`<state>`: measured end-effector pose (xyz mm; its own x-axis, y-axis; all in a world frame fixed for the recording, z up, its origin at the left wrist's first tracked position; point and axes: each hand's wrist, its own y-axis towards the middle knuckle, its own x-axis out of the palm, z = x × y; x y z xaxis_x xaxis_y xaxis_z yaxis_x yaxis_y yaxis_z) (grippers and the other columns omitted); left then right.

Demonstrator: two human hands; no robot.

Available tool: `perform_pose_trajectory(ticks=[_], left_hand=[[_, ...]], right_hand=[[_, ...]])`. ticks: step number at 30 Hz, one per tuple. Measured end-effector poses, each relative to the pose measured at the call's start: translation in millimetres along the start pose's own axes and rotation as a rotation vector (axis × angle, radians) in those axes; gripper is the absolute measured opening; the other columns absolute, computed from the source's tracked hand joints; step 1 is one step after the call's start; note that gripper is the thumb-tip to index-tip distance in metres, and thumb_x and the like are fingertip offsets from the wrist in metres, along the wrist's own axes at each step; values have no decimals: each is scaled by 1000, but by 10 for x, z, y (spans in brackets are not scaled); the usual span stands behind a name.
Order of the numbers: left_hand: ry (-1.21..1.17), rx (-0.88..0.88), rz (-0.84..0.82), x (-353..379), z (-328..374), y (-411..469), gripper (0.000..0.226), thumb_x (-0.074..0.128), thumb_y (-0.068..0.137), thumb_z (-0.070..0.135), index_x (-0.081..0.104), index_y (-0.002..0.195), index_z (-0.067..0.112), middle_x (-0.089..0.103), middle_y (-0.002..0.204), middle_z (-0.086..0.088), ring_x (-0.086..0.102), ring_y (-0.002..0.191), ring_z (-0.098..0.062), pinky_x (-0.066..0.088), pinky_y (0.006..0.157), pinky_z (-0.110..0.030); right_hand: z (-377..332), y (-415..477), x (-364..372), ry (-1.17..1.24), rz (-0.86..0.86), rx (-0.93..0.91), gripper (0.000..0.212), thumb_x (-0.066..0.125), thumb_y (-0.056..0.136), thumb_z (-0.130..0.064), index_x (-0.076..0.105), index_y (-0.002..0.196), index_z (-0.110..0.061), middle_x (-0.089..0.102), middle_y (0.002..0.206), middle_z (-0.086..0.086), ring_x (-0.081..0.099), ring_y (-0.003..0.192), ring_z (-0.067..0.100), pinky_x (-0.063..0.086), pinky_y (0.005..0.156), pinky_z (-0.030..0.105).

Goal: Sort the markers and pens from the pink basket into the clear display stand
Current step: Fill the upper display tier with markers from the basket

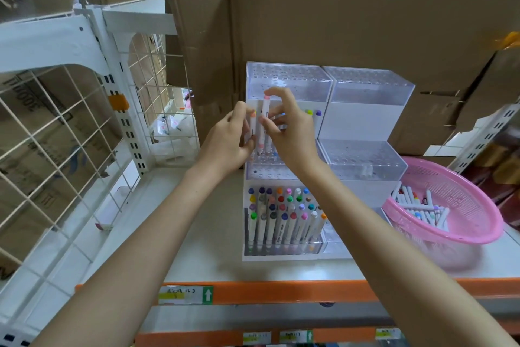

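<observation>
A clear tiered display stand (365,85) stands on the shelf, its lowest left tier packed with several white markers with coloured caps (284,217). In front of the middle left tier, my left hand (228,141) grips a white marker with an orange-pink cap (252,124). My right hand (287,127) pinches an upright white marker with a pink cap (264,119), its lower end just above the tier's holes. The pink basket (464,206) sits at the right with several markers lying in it.
Large cardboard boxes (337,23) stand right behind the stand. A white wire-grid rack (70,127) closes off the left side. The shelf's orange front rail (281,292) carries labels. A second, empty stand section (363,158) is on the right.
</observation>
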<state>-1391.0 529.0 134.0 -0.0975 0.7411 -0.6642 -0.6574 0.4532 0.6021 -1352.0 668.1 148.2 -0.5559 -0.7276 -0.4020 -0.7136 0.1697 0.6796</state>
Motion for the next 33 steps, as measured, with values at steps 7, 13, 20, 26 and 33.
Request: perform_pose_trajectory(ticks=[7, 13, 20, 26, 33], left_hand=[[187, 19, 57, -45, -27, -24, 46, 68, 81, 21, 49, 123, 17, 57, 110, 0, 56, 101, -18, 47, 69, -31], [226, 85, 61, -86, 12, -30, 57, 67, 80, 15, 48, 133, 15, 53, 128, -4, 52, 115, -24, 48, 88, -42], [251, 83, 41, -111, 41, -12, 46, 64, 82, 10, 55, 128, 13, 55, 131, -1, 51, 118, -22, 42, 94, -41], [247, 79, 34, -110, 31, 9, 44, 62, 83, 5, 56, 125, 12, 57, 128, -2, 52, 116, -22, 42, 94, -42], [219, 83, 29, -116, 10, 13, 43, 61, 82, 2, 57, 124, 11, 58, 127, -3, 52, 115, -24, 45, 94, -43]], right_hand=[[-50, 16, -64, -18, -46, 16, 37, 68, 86, -4, 51, 119, -11, 61, 76, 0, 62, 68, 6, 52, 65, 15], [-89, 19, -104, -52, -73, 11, 36, 69, 85, -4, 50, 116, -9, 63, 75, 2, 64, 67, 11, 56, 67, 24], [-94, 39, -119, -97, -90, 10, 34, 68, 86, -5, 49, 114, -9, 64, 74, 4, 62, 62, 15, 54, 62, 30], [-106, 59, -111, -136, -97, -7, 34, 68, 86, -5, 50, 114, -9, 63, 73, 1, 56, 58, 5, 47, 58, 20], [-76, 26, -101, -139, -123, -33, 31, 66, 86, -1, 49, 112, -6, 64, 76, 8, 59, 59, 17, 51, 61, 31]])
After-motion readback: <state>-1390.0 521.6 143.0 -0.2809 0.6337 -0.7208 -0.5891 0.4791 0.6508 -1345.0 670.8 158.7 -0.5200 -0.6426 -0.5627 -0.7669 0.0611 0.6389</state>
